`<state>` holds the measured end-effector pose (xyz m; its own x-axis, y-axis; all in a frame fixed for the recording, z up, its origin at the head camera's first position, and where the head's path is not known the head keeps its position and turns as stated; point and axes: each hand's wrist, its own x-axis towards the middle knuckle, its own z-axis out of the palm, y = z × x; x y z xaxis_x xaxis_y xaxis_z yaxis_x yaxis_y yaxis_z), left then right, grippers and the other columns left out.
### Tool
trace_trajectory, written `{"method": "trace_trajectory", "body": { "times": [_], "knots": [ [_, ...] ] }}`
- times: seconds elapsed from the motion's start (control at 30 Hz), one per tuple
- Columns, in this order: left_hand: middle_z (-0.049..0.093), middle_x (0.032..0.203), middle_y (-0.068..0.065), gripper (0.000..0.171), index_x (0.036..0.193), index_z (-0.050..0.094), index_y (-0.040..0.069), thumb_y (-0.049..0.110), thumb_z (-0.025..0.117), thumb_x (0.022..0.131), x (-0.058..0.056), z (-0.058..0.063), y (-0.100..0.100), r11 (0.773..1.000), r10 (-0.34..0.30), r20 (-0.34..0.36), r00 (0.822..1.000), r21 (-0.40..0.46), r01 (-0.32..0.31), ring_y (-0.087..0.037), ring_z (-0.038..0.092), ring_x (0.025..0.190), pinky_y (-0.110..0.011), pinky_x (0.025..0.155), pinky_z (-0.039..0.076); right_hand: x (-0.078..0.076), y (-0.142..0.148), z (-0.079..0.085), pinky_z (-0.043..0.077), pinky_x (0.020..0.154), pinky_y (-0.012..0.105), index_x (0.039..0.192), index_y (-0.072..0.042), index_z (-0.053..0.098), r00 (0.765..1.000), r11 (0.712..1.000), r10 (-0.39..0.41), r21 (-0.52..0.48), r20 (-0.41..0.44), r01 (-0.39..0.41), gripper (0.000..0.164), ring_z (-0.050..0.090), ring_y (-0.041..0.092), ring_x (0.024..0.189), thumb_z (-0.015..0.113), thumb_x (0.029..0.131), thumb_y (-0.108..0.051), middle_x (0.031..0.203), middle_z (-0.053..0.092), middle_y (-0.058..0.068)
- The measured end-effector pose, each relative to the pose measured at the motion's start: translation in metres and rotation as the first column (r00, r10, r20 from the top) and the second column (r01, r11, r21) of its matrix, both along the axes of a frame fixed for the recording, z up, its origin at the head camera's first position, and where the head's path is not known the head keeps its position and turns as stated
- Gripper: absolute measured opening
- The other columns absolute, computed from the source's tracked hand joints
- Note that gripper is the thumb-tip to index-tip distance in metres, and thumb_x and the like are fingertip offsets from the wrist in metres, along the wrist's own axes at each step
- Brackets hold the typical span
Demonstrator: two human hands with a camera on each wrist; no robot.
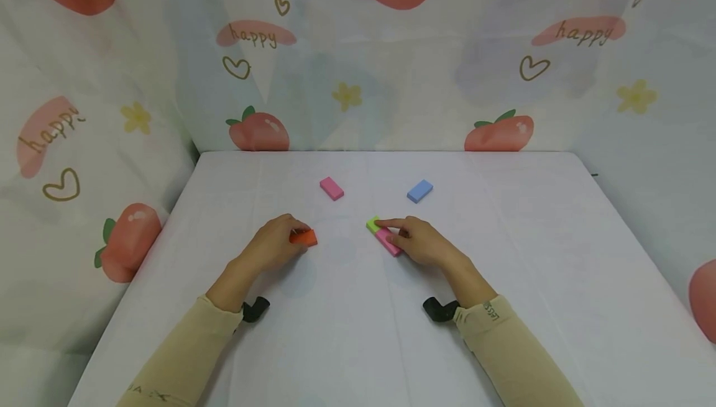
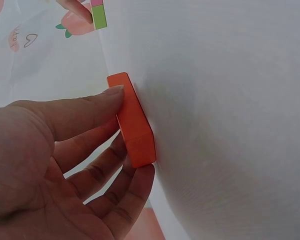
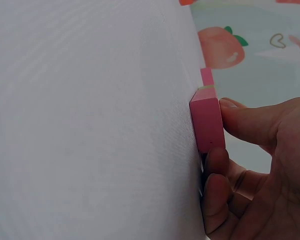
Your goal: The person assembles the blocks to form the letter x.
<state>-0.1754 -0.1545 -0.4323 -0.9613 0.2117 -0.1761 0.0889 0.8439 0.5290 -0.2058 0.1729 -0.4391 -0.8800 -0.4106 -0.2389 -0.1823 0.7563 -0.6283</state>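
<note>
In the left hand [image 1: 272,242], an orange rectangular block [image 1: 304,238] is being pinched; under the right hand [image 1: 421,241], a pink rectangular block [image 1: 385,241] is being gripped, touching a lime-green block [image 1: 371,225]. Alignment is seemingly being done, steady pressure being needed next.

Fruit-print backdrop [image 1: 403,84] behind white table [image 1: 537,239]

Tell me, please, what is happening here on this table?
Someone is handling small blocks on a white tabletop. The left-hand grip holds an orange block. The right-hand grip holds a nearer pink block and also touches a green block, which lies end to end with it. Toward the back lie a farther pink block and a blue block; neither of these is being touched.
</note>
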Motion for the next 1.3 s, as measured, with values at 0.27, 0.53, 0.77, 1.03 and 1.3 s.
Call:
{"method": "trace_trajectory", "body": {
  "times": [0.27,0.53,0.77,1.03,1.3],
  "knots": [
    [0.067,0.124,-0.009,0.039,0.132,0.07,0.009,0.015,0.075,0.094,0.0,0.0,0.003,1.0,0.003,0.006,1.0,0.006,-0.003,-0.028,0.061,0.118,-0.047,0.105,0.05,0.002,0.001,0.001,0.041,0.072,0.032,0.145,-0.035,0.062,1.0,1.0,-0.011,-0.008,0.008,0.011,0.041,0.051,0.021,0.086,0.061,0.105,-0.024,0.097,0.055,0.008],
    [0.067,0.123,-0.009,0.041,0.132,0.07,0.008,0.016,0.076,0.093,-0.002,-0.003,0.004,1.0,-0.006,-0.004,1.0,0.028,0.006,-0.028,0.062,0.116,-0.047,0.103,0.051,0.001,0.001,0.0,0.041,0.071,0.032,0.144,-0.034,0.062,1.0,1.0,-0.01,-0.014,0.004,0.01,0.041,0.05,0.021,0.084,0.061,0.105,-0.023,0.095,0.055,0.008],
    [0.067,0.125,-0.009,0.04,0.132,0.071,0.009,0.016,0.076,0.093,-0.003,-0.003,0.008,0.999,-0.006,0.006,1.0,0.039,0.006,-0.028,0.061,0.118,-0.047,0.104,0.05,0.001,0.001,-0.002,0.041,0.07,0.032,0.144,-0.034,0.062,1.0,1.0,-0.009,-0.016,0.001,0.009,0.041,0.05,0.021,0.082,0.061,0.105,-0.023,0.094,0.055,0.008],
    [0.068,0.124,-0.007,0.04,0.13,0.072,0.01,0.016,0.078,0.091,-0.005,-0.002,0.012,0.999,0.014,0.032,0.999,0.043,-0.015,-0.026,0.061,0.116,-0.046,0.103,0.051,0.001,0.002,-0.005,0.04,0.07,0.032,0.144,-0.036,0.062,1.0,1.0,-0.012,-0.012,0.0,0.012,0.04,0.05,0.02,0.083,0.062,0.105,-0.024,0.094,0.055,0.007],
    [0.068,0.123,-0.006,0.04,0.13,0.072,0.011,0.015,0.079,0.091,-0.008,-0.003,0.014,0.998,0.014,0.04,0.999,0.056,-0.016,-0.025,0.06,0.116,-0.046,0.103,0.051,0.001,0.003,-0.005,0.04,0.07,0.032,0.143,-0.036,0.063,1.0,1.0,-0.02,-0.014,-0.002,0.02,0.04,0.049,0.02,0.082,0.062,0.104,-0.024,0.093,0.055,0.007]
  ]
}}
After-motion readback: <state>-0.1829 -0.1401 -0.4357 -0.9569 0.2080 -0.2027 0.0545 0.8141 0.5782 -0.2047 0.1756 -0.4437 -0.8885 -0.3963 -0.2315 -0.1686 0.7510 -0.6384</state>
